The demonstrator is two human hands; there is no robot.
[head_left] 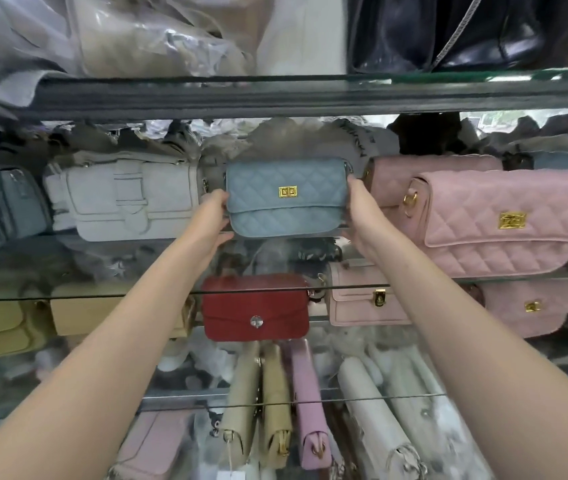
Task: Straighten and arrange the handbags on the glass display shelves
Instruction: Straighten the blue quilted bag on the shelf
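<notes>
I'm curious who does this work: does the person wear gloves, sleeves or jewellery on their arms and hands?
No. The left hand and right hand wear no gloves; no rings show, though the blue quilted handbag hides some fingers. The left forearm and right forearm are bare to the picture's edge: no sleeves, watch or bracelet.

Upright blue quilted handbag (286,199), mid-shelf

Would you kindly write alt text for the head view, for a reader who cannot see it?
The left hand and right hand grip a blue bag by its ends at a glass shelf, between a white bag and a pink bag. A red bag stands on the shelf below.
</notes>
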